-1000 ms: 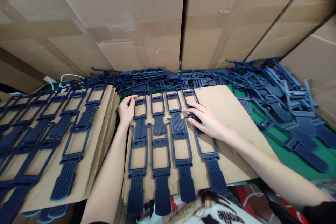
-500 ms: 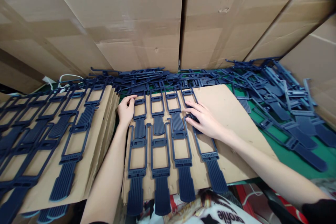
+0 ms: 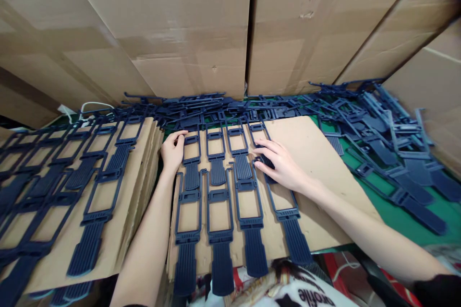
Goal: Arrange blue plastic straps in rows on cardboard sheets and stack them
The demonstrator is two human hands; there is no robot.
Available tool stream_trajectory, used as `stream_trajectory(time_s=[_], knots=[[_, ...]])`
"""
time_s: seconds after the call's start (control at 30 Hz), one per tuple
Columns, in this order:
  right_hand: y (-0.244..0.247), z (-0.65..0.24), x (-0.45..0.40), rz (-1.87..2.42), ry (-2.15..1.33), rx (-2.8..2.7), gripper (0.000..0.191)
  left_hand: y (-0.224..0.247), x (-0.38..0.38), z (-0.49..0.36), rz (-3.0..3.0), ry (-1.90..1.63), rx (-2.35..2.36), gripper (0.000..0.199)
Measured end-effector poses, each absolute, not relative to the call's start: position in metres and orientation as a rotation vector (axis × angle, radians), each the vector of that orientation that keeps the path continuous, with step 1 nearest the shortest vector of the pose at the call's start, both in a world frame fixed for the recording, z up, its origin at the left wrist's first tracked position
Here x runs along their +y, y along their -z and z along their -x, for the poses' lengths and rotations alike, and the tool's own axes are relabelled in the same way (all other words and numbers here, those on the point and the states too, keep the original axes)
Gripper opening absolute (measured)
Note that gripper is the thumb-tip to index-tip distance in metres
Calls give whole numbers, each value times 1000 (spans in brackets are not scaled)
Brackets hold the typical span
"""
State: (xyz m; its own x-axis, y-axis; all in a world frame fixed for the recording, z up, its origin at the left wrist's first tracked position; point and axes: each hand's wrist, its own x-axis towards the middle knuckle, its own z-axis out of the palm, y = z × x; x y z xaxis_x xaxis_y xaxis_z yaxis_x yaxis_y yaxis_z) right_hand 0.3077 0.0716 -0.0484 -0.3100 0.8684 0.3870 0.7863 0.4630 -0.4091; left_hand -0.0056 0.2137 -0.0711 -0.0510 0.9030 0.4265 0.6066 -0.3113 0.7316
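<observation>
In the centre of the frame, the left hand (image 3: 173, 152) curls its fingers beside the upper-left dark blue clip (image 3: 192, 175) on a cardboard sheet (image 3: 306, 139); whether it grips anything I cannot tell. The right hand (image 3: 283, 164), fingers loosely parted, lies over the upper-right clip (image 3: 257, 128), its grip unclear, while loose clips (image 3: 374, 122) heap at right.

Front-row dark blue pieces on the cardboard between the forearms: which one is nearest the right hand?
The rightmost front-row piece: its frame runs up to the right hand, while the other three pieces lie farther left.
</observation>
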Motion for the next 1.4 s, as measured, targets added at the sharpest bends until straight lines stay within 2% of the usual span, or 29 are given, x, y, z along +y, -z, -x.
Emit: stream_trajectory(time_s=[0.63,0.97,1.4], knots=[[44,-309,64,1137,-228,-2304,25,69,213,5,-1910,-1284,1614,29],[36,-313,60,1050,-374,-2341,26,68,212,4,-1915,-1298,1613,28],[39,-313,61,1021,-306,-2358,22,70,214,5,-1915,-1291,1599,29]])
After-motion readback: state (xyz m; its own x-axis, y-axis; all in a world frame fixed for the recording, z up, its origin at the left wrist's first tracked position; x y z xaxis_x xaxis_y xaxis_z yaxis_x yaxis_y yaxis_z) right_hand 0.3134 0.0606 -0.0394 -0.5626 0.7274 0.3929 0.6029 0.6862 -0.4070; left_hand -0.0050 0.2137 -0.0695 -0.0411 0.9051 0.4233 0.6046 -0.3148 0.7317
